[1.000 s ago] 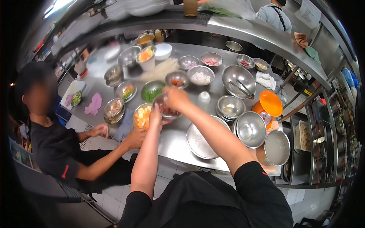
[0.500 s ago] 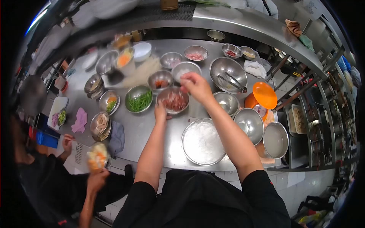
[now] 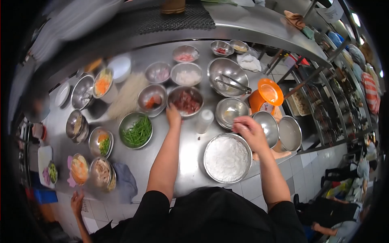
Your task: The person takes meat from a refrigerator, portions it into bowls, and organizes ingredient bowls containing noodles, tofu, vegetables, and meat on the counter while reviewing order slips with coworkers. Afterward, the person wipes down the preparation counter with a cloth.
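Note:
My left hand [image 3: 174,116] grips the near-left rim of a steel bowl [image 3: 192,115] that holds chunks of raw red meat [image 3: 186,102]. My right hand [image 3: 250,131] hovers by the upper right rim of a wide bowl [image 3: 205,164] of white powder [image 3: 227,157]. Its fingers are curled together, and whatever may be between them is hidden. Just behind that hand stands a stack of steel bowls [image 3: 231,109]. A translucent bottle [image 3: 204,121] is upright between my two hands.
Left of the meat are bowls of green beans [image 3: 137,131] and orange-red food [image 3: 152,101]. Tongs [image 3: 234,84] lie in a large bowl [image 3: 219,73]. An orange container [image 3: 269,93] and a tall pot [image 3: 290,133] stand right. A co-worker's hand [image 3: 76,201] is at lower left.
My right hand has moved from above the meat bowl down and right to the powder bowl. My left hand stays on the meat bowl. A co-worker's food bowl now sits on the table.

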`<move>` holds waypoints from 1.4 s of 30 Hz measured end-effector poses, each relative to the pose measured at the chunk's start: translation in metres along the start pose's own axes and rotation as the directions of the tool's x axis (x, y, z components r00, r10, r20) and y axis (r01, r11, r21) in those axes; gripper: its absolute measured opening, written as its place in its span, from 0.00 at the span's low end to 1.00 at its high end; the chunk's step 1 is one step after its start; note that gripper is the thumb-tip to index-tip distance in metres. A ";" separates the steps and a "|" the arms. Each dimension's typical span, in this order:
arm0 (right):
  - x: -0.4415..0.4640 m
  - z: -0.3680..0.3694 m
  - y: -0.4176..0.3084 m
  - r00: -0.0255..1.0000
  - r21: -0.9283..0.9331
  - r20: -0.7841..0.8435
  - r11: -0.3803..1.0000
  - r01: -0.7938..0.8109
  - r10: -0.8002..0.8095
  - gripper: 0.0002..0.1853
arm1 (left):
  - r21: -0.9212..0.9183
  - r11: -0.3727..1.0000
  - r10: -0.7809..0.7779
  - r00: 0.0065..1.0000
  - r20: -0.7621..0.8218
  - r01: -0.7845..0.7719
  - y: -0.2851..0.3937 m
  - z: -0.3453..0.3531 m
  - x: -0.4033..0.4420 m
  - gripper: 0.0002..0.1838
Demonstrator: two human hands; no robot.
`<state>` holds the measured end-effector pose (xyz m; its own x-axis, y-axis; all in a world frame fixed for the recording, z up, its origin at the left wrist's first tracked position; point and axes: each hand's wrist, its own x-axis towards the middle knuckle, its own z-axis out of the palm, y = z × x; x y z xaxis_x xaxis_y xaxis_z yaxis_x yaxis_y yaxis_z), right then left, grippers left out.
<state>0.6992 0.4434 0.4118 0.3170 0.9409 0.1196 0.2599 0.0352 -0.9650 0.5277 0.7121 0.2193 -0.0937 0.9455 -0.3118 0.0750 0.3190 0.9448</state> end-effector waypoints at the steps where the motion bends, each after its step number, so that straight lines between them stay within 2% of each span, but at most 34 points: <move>1: -0.008 -0.020 0.007 0.997 0.004 -0.065 1.000 -0.031 0.031 0.10 | -0.018 1.000 -0.004 1.000 0.005 0.004 0.002 0.006 0.005 0.27; 3: -0.026 -0.061 0.018 0.967 -0.015 -0.248 0.997 -0.070 0.065 0.10 | -0.006 1.000 0.021 0.999 0.032 -0.021 0.007 0.016 0.015 0.29; 6: -0.048 -0.123 0.039 0.917 -0.040 -0.394 0.996 -0.079 0.057 0.09 | -0.049 0.999 0.027 0.995 0.096 -0.022 0.023 0.028 0.014 0.33; 8: -0.057 -0.164 0.059 0.826 -0.071 -0.560 0.989 -0.127 0.066 0.09 | -0.286 0.956 0.034 0.952 0.305 0.058 0.027 0.033 0.018 0.36; 9: -0.060 -0.183 0.072 0.815 -0.069 -0.575 0.988 -0.138 0.074 0.09 | -0.318 0.939 0.019 0.905 0.425 0.129 0.035 0.032 0.014 0.44; 10: -0.061 -0.203 0.086 0.769 -0.095 -0.632 0.976 -0.196 0.093 0.10 | -0.307 0.942 0.013 0.898 0.439 0.137 0.030 0.034 0.014 0.44; 12: -0.061 -0.240 0.125 0.709 -0.114 -0.696 0.957 -0.268 0.116 0.11 | -0.493 0.828 0.049 0.841 0.539 0.267 0.015 0.035 0.011 0.51; 13: -0.058 -0.260 0.151 0.728 -0.317 -0.679 0.859 -0.402 0.090 0.14 | -0.452 0.853 0.068 0.802 0.593 0.262 0.019 0.024 0.003 0.53; 14: -0.059 -0.275 0.165 0.752 -0.498 -0.655 0.705 -0.505 0.075 0.16 | -0.443 0.855 0.064 0.794 0.604 0.269 0.016 0.016 0.001 0.53; 15: -0.059 -0.276 0.165 0.746 -0.493 -0.662 0.703 -0.512 0.079 0.16 | -0.394 0.892 0.041 0.829 0.557 0.221 0.014 0.007 -0.001 0.52; 17: -0.051 -0.268 0.175 0.813 -0.758 -0.564 0.298 -0.580 0.145 0.20 | -0.335 0.927 0.025 0.865 0.500 0.167 0.012 -0.007 -0.012 0.50; 18: -0.050 -0.277 0.198 0.814 -0.756 -0.561 0.307 -0.578 0.151 0.20 | -0.320 0.936 0.019 0.884 0.467 0.148 0.014 -0.017 -0.022 0.48; 20: -0.046 -0.300 0.267 0.762 -0.821 -0.483 0.079 -0.565 0.432 0.21 | -0.300 0.946 0.016 0.909 0.417 0.121 0.017 -0.034 -0.045 0.46; 22: -0.038 -0.304 0.283 0.766 -0.853 -0.415 0.082 -0.515 0.490 0.19 | -0.238 0.971 0.069 0.949 0.309 0.007 0.021 -0.046 -0.069 0.40; 23: -0.035 -0.301 0.288 0.787 -0.819 -0.414 0.191 -0.541 0.457 0.18 | -0.235 0.972 0.074 0.951 0.301 -0.001 0.022 -0.053 -0.078 0.40; 24: -0.036 -0.299 0.290 0.799 -0.769 -0.426 0.295 -0.567 0.424 0.17 | -0.239 0.966 0.159 0.959 0.236 -0.101 0.024 -0.058 -0.085 0.37; 26: -0.031 -0.278 0.248 0.826 -0.862 -0.280 0.249 -0.441 0.490 0.16 | -0.240 0.922 0.341 0.931 0.132 -0.303 0.042 -0.049 -0.116 0.30; 28: -0.031 -0.266 0.215 0.834 -0.876 -0.266 0.239 -0.418 0.484 0.15 | -0.278 0.858 0.481 0.866 0.137 -0.432 0.070 -0.025 -0.156 0.28; 29: -0.034 -0.264 0.219 0.894 -0.871 -0.274 0.302 -0.387 0.354 0.15 | -0.285 0.855 0.487 0.860 0.151 -0.434 0.078 -0.011 -0.173 0.28; 30: -0.038 -0.265 0.221 0.937 -0.869 -0.274 0.363 -0.337 0.215 0.15 | -0.294 0.830 0.541 0.813 0.214 -0.475 0.085 0.003 -0.189 0.26; 31: -0.040 -0.269 0.222 0.939 -0.867 -0.271 0.371 -0.333 0.210 0.15 | -0.298 0.803 0.590 0.762 0.268 -0.516 0.089 0.015 -0.205 0.24; 32: -0.040 -0.270 0.221 0.933 -0.884 -0.218 0.347 -0.313 0.287 0.15 | -0.289 0.799 0.596 0.761 0.257 -0.528 0.090 0.028 -0.219 0.24; 33: -0.037 -0.268 0.219 0.920 -0.904 -0.154 0.326 -0.278 0.360 0.15 | -0.300 0.772 0.634 0.710 0.306 -0.560 0.089 0.041 -0.234 0.23; 34: -0.035 -0.266 0.217 0.930 -0.907 -0.119 0.343 -0.245 0.349 0.15 | -0.307 0.745 0.667 0.660 0.344 -0.593 0.089 0.050 -0.248 0.22; 36: -0.036 -0.265 0.213 0.927 -0.862 -0.192 0.396 -0.317 0.323 0.14 | -0.281 0.751 0.660 0.657 0.366 -0.598 0.090 0.058 -0.275 0.20; 38: -0.034 -0.260 0.199 0.899 -0.859 -0.238 0.352 -0.372 0.368 0.17 | -0.249 0.769 0.637 0.676 0.371 -0.588 0.082 0.053 -0.295 0.19; 39: -0.034 -0.262 0.210 0.926 -0.877 -0.191 0.367 -0.311 0.326 0.19 | -0.212 0.772 0.631 0.679 0.375 -0.600 0.078 0.046 -0.305 0.20; 40: -0.029 -0.267 0.232 0.903 -0.879 -0.179 0.349 -0.325 0.390 0.20 | -0.173 0.775 0.622 0.686 0.377 -0.608 0.073 0.037 -0.314 0.21; 42: -0.033 -0.266 0.233 0.924 -0.907 -0.168 0.313 -0.281 0.344 0.19 | -0.079 0.783 0.593 0.703 0.392 -0.617 0.062 0.009 -0.328 0.21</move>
<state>0.9922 0.3307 0.2449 0.5353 0.8248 -0.1820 0.8197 -0.5592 -0.1237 0.5720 0.4224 0.3794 0.3675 0.8798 0.3016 0.0384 -0.3384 0.9402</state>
